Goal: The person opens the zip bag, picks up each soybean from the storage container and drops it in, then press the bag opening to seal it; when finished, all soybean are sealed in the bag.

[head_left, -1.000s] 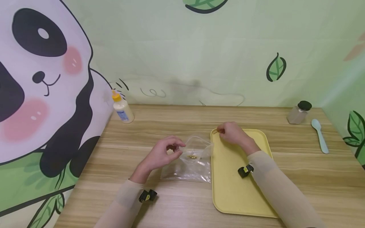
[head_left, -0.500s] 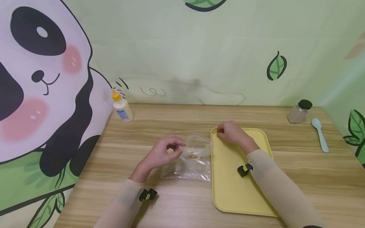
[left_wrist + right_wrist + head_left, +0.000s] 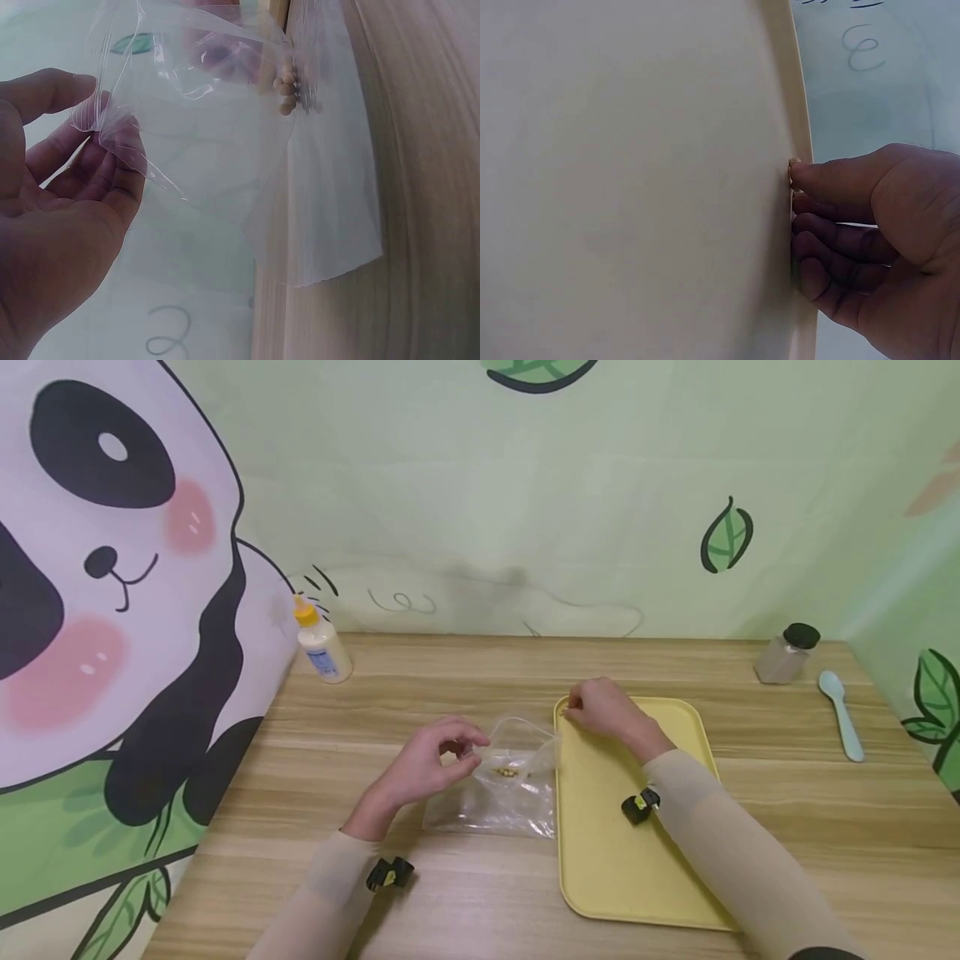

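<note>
A clear zip bag (image 3: 487,812) lies mid-table with several small round soybeans (image 3: 286,94) inside it. My left hand (image 3: 429,764) holds the bag's mouth at its left side, the film between thumb and fingers in the left wrist view, so the opening gapes toward the tray. To the right is a yellow tray (image 3: 607,860). At its far left corner my right hand (image 3: 606,706) has thumb and fingertips together on soybeans (image 3: 794,162) by the rim; the fingers hide most of them.
A white glue bottle (image 3: 326,652) with an orange cap stands at the back left. At the back right are a black-lidded jar (image 3: 783,660) and a pale blue spoon (image 3: 842,718). A panda-printed wall (image 3: 420,510) borders the table.
My right hand has shifted slightly left and closer to the tray's far left corner, covering more of the soybeans there. The left hand and the bag have stayed in place.
</note>
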A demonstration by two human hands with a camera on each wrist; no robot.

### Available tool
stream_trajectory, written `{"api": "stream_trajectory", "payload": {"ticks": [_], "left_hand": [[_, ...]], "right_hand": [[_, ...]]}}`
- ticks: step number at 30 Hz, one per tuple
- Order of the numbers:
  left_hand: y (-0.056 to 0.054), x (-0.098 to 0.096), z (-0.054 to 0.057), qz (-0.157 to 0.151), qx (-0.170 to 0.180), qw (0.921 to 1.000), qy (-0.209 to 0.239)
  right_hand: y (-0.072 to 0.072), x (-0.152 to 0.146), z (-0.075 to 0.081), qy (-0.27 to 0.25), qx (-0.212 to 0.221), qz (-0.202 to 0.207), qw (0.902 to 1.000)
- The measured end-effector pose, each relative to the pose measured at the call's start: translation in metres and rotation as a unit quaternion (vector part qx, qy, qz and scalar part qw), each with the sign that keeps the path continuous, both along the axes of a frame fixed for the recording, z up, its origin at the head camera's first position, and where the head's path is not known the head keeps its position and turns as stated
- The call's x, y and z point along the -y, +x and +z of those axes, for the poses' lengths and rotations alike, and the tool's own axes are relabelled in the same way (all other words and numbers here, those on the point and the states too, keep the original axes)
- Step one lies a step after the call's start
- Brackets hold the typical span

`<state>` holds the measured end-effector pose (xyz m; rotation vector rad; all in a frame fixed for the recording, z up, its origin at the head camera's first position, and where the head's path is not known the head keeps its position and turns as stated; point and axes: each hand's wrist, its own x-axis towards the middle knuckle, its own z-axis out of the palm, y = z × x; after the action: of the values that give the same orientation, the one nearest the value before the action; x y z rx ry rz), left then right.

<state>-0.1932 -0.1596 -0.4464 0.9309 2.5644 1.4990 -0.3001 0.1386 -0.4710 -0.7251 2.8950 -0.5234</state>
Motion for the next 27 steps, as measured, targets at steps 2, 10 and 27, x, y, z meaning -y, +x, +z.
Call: {"api": "stream_trajectory", "payload": {"ticks": [2, 10, 27], "left_hand": [[0.0002, -0.0001, 0.0001, 0.001, 0.0, 1.0, 0.0], [0.0006, 0.0004, 0.002, 0.005, 0.001, 1.0, -0.001], [0.0005, 0.0004, 0.0016, 0.002, -0.003, 1.0, -0.005]], "right_hand": [[-0.0008, 0.0009, 0.0003, 0.005, -0.003, -0.001, 1.0], [-0.0023, 0.0031, 0.0009, 0.006, -0.013, 0.002, 0.9999], [0.0, -0.0005, 0.0001, 0.004, -0.008, 0.008, 0.9999]]}}
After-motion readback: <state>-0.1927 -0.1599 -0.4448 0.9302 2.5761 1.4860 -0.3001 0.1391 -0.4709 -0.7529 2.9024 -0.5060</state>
